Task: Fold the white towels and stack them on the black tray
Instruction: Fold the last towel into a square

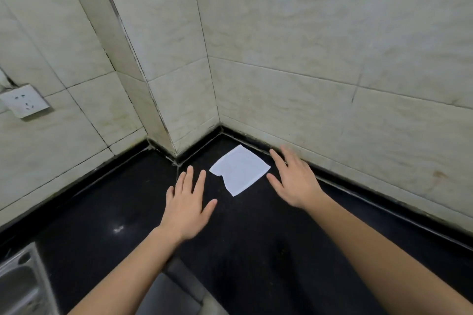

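— Near the frame's centre, our white towel (239, 169) lies on the black countertop (256, 238), one corner turned over; we see no tray.
— Our left hand (186, 208) and right hand (294, 181) flank it, fingers spread, holding nothing. We judge folding unfinished, stacking undone.

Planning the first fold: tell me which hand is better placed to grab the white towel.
Right, narrowly. The right hand is open beside the white towel, thumb almost at its right corner. The left hand, also open, has only fingertips near the left corner.
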`<action>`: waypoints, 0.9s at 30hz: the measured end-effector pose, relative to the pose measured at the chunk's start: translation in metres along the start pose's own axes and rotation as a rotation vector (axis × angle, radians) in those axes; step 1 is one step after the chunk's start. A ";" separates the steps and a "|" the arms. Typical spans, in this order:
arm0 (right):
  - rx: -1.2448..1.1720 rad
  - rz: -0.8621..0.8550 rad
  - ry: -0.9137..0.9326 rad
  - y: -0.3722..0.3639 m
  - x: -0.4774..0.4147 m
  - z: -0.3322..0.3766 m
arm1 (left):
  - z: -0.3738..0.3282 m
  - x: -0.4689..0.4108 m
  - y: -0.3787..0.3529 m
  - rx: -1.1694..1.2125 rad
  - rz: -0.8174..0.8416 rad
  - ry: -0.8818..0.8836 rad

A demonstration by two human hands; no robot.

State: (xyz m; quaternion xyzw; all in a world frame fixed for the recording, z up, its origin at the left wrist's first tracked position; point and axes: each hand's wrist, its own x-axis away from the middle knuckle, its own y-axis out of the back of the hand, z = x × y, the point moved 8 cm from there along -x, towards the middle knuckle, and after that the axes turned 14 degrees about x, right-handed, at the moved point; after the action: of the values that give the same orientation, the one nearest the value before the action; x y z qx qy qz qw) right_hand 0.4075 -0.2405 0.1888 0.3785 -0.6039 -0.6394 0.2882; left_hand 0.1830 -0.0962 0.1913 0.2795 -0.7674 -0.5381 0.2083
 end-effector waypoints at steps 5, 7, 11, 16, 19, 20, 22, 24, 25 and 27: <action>0.018 0.194 -0.057 -0.068 -0.040 -0.008 | 0.013 -0.055 -0.042 -0.013 0.155 -0.026; 0.034 0.287 -0.070 -0.097 -0.053 -0.012 | 0.016 -0.080 -0.063 -0.005 0.216 -0.046; 0.049 0.394 -0.073 -0.142 -0.073 -0.018 | 0.018 -0.125 -0.111 0.011 0.275 -0.135; 0.062 0.516 -0.076 -0.199 -0.109 -0.018 | 0.023 -0.187 -0.179 -0.008 0.341 -0.271; 0.090 0.526 -0.074 -0.230 -0.136 -0.015 | 0.035 -0.216 -0.219 -0.041 0.384 -0.339; 0.086 0.525 -0.077 -0.238 -0.145 -0.015 | 0.039 -0.223 -0.226 -0.035 0.375 -0.354; 0.053 0.539 -0.108 -0.254 -0.159 -0.014 | 0.046 -0.233 -0.235 0.029 0.345 -0.389; 0.018 0.571 -0.126 -0.269 -0.166 -0.007 | 0.056 -0.237 -0.235 0.151 0.277 -0.420; 0.017 0.574 -0.124 -0.274 -0.166 -0.004 | 0.060 -0.239 -0.230 0.213 0.235 -0.422; 0.022 0.526 -0.134 -0.276 -0.169 0.005 | 0.075 -0.246 -0.214 0.328 0.184 -0.370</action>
State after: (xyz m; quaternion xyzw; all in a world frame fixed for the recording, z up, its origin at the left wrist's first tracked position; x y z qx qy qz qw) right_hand 0.5204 -0.0698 -0.0621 0.1687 -0.7063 -0.5596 0.3995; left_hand 0.3665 0.0608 -0.0400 0.1356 -0.8916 -0.4273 0.0643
